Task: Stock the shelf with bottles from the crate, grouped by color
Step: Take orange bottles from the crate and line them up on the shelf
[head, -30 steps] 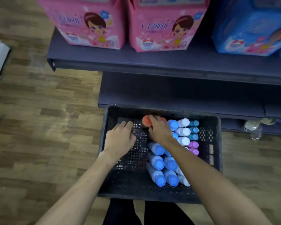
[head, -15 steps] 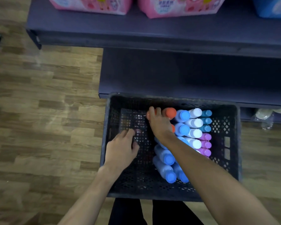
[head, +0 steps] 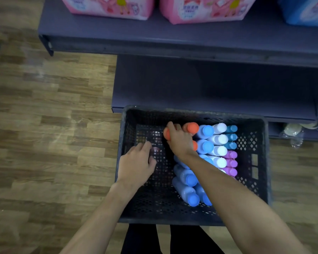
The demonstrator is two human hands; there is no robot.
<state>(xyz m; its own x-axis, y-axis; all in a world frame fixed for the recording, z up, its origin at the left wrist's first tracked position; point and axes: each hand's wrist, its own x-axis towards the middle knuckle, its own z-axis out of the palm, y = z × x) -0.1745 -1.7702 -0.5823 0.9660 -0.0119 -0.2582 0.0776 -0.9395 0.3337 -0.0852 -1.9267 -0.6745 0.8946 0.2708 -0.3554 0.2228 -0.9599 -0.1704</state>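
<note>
The right forearm hides part of the blue and white bottles in the crate (head: 261, 162). The right hand (head: 180, 142) reaches to the crate's far side, fingers curled round an orange-capped bottle (head: 166, 133) beside two more orange caps. The left hand (head: 136, 165) hovers over the crate's bare left half, fingers loosely bent, holding nothing. Beyond the crate lies the dark shelf (head: 209, 85).

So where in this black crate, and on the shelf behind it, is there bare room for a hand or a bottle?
The black plastic crate is bare on its left half, between its left wall and the blue-capped bottles; the left hand hovers there. The dark lower shelf behind the crate is bare. The crate's right half is crowded, where the right hand grips an orange-capped bottle.
</note>
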